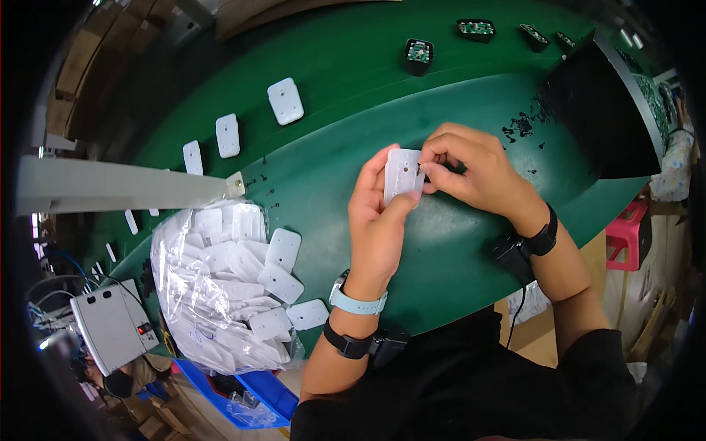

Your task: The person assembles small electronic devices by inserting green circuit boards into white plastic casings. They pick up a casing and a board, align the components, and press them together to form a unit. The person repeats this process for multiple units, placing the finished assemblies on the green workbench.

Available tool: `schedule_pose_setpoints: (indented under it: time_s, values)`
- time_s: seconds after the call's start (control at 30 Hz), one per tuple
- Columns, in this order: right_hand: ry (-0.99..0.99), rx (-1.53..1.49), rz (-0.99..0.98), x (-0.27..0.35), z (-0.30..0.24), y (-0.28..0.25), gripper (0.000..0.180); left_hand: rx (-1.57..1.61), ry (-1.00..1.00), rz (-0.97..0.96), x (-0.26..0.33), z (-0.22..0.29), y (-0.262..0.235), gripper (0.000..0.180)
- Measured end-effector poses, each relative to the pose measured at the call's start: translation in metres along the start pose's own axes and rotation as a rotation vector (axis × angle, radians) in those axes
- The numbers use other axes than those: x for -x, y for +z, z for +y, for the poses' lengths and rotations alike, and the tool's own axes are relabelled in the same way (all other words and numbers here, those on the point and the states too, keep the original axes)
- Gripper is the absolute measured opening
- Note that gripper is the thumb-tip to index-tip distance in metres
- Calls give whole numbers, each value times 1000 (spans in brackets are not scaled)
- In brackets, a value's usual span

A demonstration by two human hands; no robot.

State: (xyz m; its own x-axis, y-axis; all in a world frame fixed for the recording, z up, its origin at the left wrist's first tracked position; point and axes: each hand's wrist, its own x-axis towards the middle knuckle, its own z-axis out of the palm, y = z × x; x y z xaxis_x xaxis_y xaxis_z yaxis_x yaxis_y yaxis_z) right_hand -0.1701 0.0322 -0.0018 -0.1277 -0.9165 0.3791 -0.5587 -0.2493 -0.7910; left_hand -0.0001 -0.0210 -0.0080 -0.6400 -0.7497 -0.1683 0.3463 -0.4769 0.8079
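My left hand [373,224] is wrapped round a white plastic cover [399,173] with rounded corners and small holes, the thumb lying over its lower part. Against the cover's upper right edge, the thumb and fingers of my right hand [471,165] are pinched together. Something small and dark shows at those fingertips, too small to name. Several like covers fill a clear plastic bag [176,294] on the left, and a few loose ones [307,314] lie at its right side. Small black pieces [522,126] are scattered on the green table [441,257] beyond my right hand.
A grey metal bar [125,185] juts in from the left above the table. White covers [285,101] and black housings with green circuit boards [419,57] stand along the far green strip. On the right is a black bin [603,110]; below left, a blue crate [257,397].
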Motion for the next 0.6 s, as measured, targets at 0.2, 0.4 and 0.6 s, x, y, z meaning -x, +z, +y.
schedule_pose_setpoints:
  time_s: [0.2,0.4,0.6]
  values:
    - [-139,119,59,-1,-1,-4,14,-181,15,53,-1,-11,-2,41]
    - [-96,107,84,0,-4,-3,12,-301,64,59,1,-15,-4,36]
    - [17,83,79,3,-4,-1,11,-351,112,55,3,-15,-2,36]
